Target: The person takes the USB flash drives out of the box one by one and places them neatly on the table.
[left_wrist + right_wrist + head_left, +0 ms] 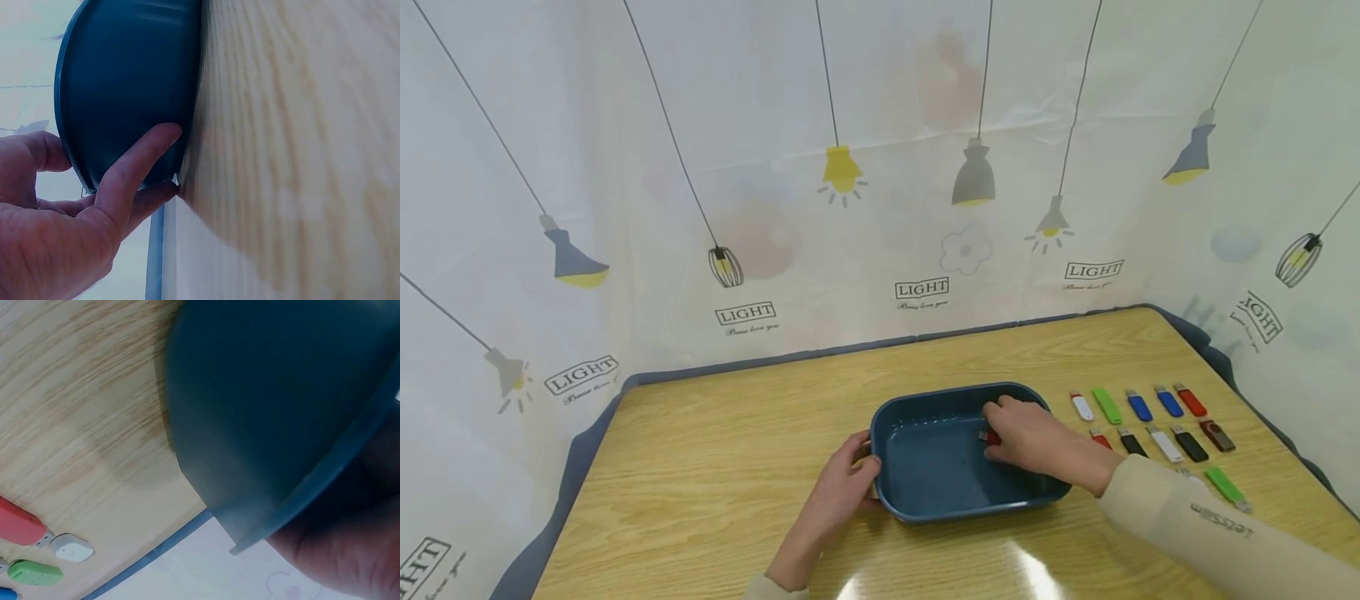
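A dark blue rectangular dish (940, 475) sits on the wooden table. My left hand (842, 479) holds its left end; in the left wrist view, fingers (140, 156) lie against the outer wall and another touches the rim. Inside the dish's right part, my right hand (1033, 437) pinches a red USB stick (993, 437), its metal plug pointing left. The dish wall (250, 425) hides most of that hand and the stick in the right wrist view.
Right of the dish, USB sticks lie in rough rows: white (1082, 406), green (1107, 406), blue (1139, 406), red (1191, 400), black (1191, 444) and others. Another green stick (1225, 485) lies nearer, by the right sleeve (1195, 517). A lamp-printed cloth (880, 250) hangs behind the table.
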Available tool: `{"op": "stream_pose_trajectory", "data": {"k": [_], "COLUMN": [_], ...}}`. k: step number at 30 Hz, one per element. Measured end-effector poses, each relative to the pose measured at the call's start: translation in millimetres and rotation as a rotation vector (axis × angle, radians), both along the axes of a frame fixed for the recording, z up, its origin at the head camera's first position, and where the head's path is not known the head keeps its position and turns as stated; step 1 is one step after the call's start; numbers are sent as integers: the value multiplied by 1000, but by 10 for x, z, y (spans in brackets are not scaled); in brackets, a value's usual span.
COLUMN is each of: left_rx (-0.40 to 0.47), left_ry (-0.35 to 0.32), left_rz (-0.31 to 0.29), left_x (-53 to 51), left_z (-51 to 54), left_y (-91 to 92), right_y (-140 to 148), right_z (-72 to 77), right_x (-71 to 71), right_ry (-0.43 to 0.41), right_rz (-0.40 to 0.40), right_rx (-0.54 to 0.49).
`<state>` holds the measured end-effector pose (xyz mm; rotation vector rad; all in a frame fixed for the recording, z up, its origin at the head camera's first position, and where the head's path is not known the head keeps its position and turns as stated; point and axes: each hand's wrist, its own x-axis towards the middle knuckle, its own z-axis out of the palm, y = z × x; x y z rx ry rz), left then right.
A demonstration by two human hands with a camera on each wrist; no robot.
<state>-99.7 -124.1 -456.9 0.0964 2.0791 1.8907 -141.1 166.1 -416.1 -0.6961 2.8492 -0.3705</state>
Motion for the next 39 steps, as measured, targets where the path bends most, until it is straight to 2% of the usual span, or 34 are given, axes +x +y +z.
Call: {"op": "stream_pose_trajectory", "data": {"k": [6, 14, 22, 31, 39], "left_rx": [-4, -5, -3, -10, -3], "left_ry": [-2, -6, -7, -4, -7], "left_rz": [1, -3, -5, -3, -9], "left_x": [-3, 10, 7, -3, -4], "left_z": [0, 18, 24, 14, 4], "left_y": [0, 14, 10, 5, 5], "right_y": [2, 9, 7, -12, 45], "right_z": [-55, -130, -156, -100, 45], "right_x": [-35, -40, -50, -69, -16], "right_ry": [-9, 96, 144, 130, 131], "right_rz": [-6, 64, 97, 87, 85], "right_rx": [14, 28, 3, -21, -40]}}
